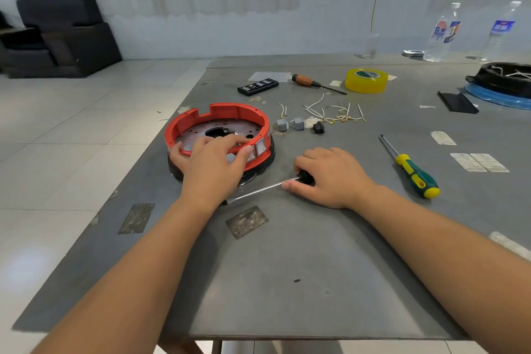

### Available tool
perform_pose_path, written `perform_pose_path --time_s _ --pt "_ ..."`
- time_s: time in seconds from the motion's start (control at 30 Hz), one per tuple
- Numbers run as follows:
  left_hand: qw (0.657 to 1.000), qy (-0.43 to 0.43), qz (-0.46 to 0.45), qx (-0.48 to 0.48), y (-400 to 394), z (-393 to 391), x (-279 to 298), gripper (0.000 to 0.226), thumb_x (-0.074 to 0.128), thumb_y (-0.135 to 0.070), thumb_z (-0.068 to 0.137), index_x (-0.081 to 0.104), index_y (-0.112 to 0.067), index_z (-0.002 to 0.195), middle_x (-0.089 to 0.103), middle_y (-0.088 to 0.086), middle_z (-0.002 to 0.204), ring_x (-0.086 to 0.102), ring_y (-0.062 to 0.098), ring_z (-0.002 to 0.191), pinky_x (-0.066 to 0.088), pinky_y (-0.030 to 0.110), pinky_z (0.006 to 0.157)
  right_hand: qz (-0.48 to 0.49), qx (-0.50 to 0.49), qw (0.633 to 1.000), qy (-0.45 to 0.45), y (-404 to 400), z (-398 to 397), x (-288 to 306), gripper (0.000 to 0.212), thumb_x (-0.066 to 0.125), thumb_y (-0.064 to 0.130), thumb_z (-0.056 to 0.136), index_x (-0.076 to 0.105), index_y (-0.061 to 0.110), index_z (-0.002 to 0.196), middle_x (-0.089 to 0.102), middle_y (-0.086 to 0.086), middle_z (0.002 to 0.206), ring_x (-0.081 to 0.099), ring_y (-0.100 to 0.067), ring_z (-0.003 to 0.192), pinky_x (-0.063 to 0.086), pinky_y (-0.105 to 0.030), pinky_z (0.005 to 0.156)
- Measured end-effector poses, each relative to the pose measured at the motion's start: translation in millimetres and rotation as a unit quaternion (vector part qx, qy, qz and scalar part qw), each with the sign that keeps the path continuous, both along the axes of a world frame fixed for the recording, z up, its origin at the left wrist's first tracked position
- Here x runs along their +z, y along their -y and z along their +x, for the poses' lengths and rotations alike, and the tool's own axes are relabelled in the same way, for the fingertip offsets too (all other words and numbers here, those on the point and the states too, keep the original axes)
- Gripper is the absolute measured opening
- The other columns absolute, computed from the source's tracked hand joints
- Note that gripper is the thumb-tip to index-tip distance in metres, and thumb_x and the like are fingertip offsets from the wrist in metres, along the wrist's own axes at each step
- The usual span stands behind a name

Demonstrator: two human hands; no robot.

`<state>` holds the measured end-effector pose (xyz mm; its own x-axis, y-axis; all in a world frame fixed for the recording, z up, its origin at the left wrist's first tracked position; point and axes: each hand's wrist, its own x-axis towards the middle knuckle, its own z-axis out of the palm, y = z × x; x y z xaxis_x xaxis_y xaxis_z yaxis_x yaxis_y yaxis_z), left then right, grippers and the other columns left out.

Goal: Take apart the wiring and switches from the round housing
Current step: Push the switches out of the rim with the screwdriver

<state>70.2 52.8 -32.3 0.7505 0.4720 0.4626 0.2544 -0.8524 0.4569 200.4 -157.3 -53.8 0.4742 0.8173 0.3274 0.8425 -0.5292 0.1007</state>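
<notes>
1. Round housing (218, 126), red with a black base, sits on the grey table (287, 267) near its left edge, open side up, a perforated metal plate showing inside.
2. Left hand (212, 164) is on the housing's near rim: thumb hooked over the rim on the left, fingers curled along the red edge, fingertips touching the two white rocker switches (257, 149) set in the near-right wall.
3. Right hand (327, 175), just right of the housing, is closed around the black handle of a long screwdriver (258, 190); its steel shaft lies flat on the table, pointing left past the housing's near side.
4. Beyond the housing to the right, two grey switches (290, 123) and a small black part (318, 127) lie loose, apart from each other.
5. Just behind those, a scatter of short white wires (330, 112) with brass terminals.
6. Farther back from the housing: a black bit case (258, 86), a wooden-handled screwdriver (316, 84), a yellow tape roll (366, 80).
7. Well to the right of the housing, a green-and-yellow screwdriver (411, 169) lies on the table, untouched.
</notes>
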Motion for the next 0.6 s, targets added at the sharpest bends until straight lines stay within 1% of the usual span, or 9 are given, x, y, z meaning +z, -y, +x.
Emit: perform_pose_path --time_s 0.1,0.2,0.3,0.37,0.4,0.47,0.53,0.57,0.6 --pt "1.0 0.009 -0.009 -0.026 -16 -1 -3 0.021 0.054 -0.053 0.103 0.071 -0.049 0.113 0.053 -0.035 0.094 0.043 0.011 0.13 0.002 0.055 0.119 -0.013 0.034 0.999 0.024 -4 7 0 0.066 0.018 0.082 0.089 0.059 0.029 0.092 0.059 0.009 0.085 0.057 -0.016 0.085 0.04 -0.033 0.068" --pt "0.998 0.024 -0.022 -0.052 -30 -6 -5 0.023 0.054 -0.055 0.099 0.072 -0.051 0.112 0.045 -0.043 0.095 0.039 0.01 0.131 0.002 0.055 0.123 -0.009 0.057 0.998 0.031 -4 12 -2 0.065 0.02 0.08 0.091 0.059 0.029 0.089 0.06 0.008 0.082 0.057 -0.017 0.082 0.041 -0.033 0.066" --pt "0.994 0.062 -0.055 -0.071 -34 -12 -8 0.016 0.053 -0.055 0.092 0.064 -0.062 0.103 0.046 -0.053 0.092 0.028 -0.001 0.12 0.006 0.053 0.124 0.018 0.055 0.998 0.036 -3 13 -4 0.064 0.022 0.079 0.092 0.06 0.028 0.084 0.059 0.007 0.077 0.058 -0.017 0.077 0.038 -0.031 0.06" --pt "0.992 0.075 -0.059 -0.084 -35 -15 -10 0.016 0.054 -0.052 0.092 0.061 -0.063 0.103 0.043 -0.064 0.097 0.022 -0.006 0.113 0.01 0.054 0.122 0.045 0.04 0.997 0.048 -2 14 -5 0.062 0.024 0.077 0.092 0.059 0.027 0.08 0.057 0.008 0.071 0.057 -0.018 0.071 0.033 -0.029 0.054" --pt "0.992 0.077 -0.053 -0.087 -35 -16 -10 0.017 0.054 -0.051 0.093 0.06 -0.062 0.104 0.042 -0.065 0.098 0.022 -0.007 0.111 0.012 0.054 0.121 0.063 0.031 0.996 0.057 -2 14 -4 0.06 0.026 0.076 0.093 0.058 0.027 0.077 0.056 0.008 0.069 0.056 -0.018 0.069 0.029 -0.028 0.053" --pt "0.993 0.075 -0.044 -0.085 -35 -17 -11 0.02 0.052 -0.051 0.094 0.063 -0.059 0.107 0.049 -0.056 0.094 0.025 -0.004 0.113 0.011 0.053 0.122 0.093 0.01 0.994 0.063 -1 17 -2 0.059 0.028 0.076 0.093 0.057 0.028 0.075 0.054 0.009 0.067 0.056 -0.018 0.067 0.03 -0.027 0.051" --pt "0.994 0.072 -0.038 -0.079 -35 -17 -12 0.024 0.049 -0.05 0.096 0.066 -0.056 0.111 0.05 -0.047 0.098 0.031 0.003 0.118 0.006 0.051 0.124 0.108 -0.016 0.993 0.053 1 19 0 0.061 0.025 0.078 0.092 0.055 0.028 0.074 0.053 0.008 0.068 0.055 -0.017 0.068 0.037 -0.028 0.051" --pt "0.994 0.073 -0.036 -0.077 -34 -18 -12 0.025 0.048 -0.05 0.096 0.066 -0.055 0.112 0.051 -0.045 0.1 0.032 0.005 0.119 0.005 0.05 0.124 0.116 -0.026 0.992 0.051 2 20 1 0.062 0.025 0.079 0.092 0.054 0.027 0.073 0.052 0.008 0.067 0.054 -0.017 0.068 0.037 -0.029 0.051" --pt "0.994 0.075 -0.037 -0.076 -34 -18 -13 0.025 0.048 -0.049 0.096 0.066 -0.055 0.112 0.052 -0.044 0.1 0.034 0.006 0.12 0.004 0.05 0.124 0.125 -0.033 0.99 0.054 4 20 1 0.06 0.026 0.078 0.092 0.052 0.027 0.072 0.05 0.008 0.066 0.052 -0.018 0.066 0.035 -0.029 0.05"
